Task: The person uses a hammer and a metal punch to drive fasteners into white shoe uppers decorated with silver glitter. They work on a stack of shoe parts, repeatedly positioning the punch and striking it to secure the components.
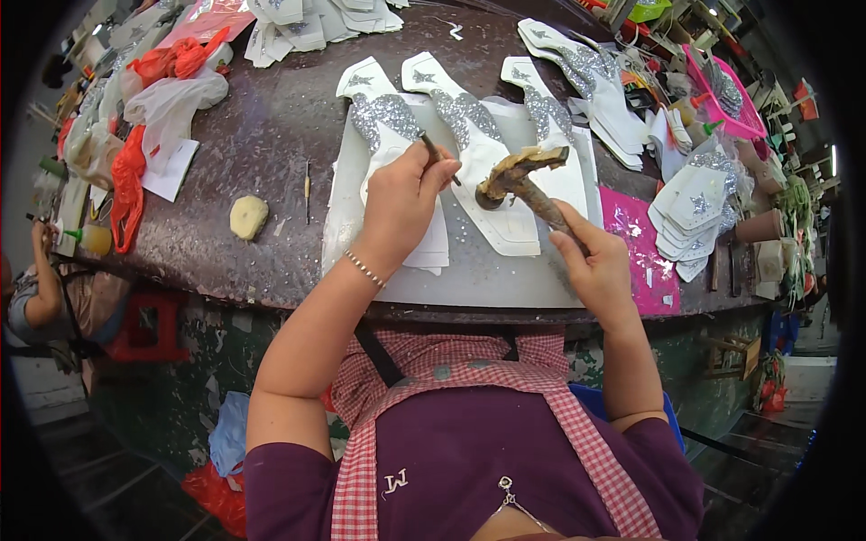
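My left hand [401, 203] is closed around a thin dark metal punch [428, 142], tilted over the leftmost of three white cut pieces. That piece [386, 117] has a silver glitter panel and a small star, and my hand covers part of it. In my right hand [597, 270] is a hammer [521, 180], gripped by its handle, its worn, crusted head raised over the middle piece [466, 117]. The third piece [544, 106] lies to the right. All three rest on a pale board [505, 287]. The punch's lower tip is hidden.
Stacked glitter pieces [600, 90] lie at the back right, with more star pieces [695, 203] beside a pink sheet [636, 248]. A pink basket [731, 99] stands beyond. At left are a yellowish lump [248, 217], a thin tool [307, 191] and plastic bags [176, 99]. Someone's arm [41, 279] shows far left.
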Available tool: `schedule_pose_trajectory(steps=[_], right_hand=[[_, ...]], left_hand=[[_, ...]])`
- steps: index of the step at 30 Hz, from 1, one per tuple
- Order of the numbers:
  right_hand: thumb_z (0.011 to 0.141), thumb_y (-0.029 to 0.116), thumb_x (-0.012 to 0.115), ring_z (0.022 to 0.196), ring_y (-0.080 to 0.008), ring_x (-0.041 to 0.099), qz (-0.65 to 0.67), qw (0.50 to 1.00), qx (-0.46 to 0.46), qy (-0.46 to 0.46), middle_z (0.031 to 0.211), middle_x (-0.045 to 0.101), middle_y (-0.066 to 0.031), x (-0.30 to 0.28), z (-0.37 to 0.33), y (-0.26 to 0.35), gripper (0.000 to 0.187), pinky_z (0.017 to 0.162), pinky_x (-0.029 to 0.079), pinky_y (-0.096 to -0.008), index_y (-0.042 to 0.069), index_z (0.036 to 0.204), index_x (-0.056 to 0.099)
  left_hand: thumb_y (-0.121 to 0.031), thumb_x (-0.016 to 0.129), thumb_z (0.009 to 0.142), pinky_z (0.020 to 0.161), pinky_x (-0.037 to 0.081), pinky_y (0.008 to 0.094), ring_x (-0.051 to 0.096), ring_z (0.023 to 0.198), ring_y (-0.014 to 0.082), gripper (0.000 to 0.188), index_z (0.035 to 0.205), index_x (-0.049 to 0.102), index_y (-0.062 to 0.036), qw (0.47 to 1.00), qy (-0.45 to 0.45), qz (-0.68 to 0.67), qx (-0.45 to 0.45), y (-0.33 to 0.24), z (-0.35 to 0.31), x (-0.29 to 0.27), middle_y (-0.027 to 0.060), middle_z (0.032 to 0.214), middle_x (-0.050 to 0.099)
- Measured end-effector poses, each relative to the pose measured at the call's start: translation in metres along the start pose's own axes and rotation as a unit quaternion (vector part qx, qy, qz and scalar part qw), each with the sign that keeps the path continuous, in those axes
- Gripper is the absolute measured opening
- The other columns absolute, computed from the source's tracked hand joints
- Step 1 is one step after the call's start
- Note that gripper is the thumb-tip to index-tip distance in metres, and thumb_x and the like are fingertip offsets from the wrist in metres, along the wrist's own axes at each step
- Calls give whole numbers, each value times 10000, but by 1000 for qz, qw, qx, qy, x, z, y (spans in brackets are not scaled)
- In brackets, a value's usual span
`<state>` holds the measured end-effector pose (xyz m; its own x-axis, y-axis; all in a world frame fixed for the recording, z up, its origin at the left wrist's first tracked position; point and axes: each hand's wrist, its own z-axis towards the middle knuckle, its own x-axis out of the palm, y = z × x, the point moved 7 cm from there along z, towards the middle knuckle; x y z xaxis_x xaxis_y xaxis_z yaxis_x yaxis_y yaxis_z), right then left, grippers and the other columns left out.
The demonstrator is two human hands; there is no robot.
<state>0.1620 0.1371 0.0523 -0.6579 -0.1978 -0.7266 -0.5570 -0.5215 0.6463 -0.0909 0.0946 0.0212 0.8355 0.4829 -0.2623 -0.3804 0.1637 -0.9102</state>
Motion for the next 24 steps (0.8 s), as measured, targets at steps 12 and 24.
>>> schedule_pose_trajectory(steps=[12,24], right_hand=[[892,119,672,524,-178,528,32,999,25,19,670,594,-162,2,1,-11,404,549,444,-322,109,1295,644],[1045,273,484,558,-84,471,426,878,-155,-152,766,570,-60,-93,33,54,435,473,383,-217,9,1388,434]], left_hand=[[-138,649,947,621,545,325,722,702,232,159,925,612,15,998,10,53,-21,21,4,14,139,806,723],[-128,681,915,615,490,371,638,661,309,140,926,601,-14,980,71,168,73,-9,8,25,171,776,662]])
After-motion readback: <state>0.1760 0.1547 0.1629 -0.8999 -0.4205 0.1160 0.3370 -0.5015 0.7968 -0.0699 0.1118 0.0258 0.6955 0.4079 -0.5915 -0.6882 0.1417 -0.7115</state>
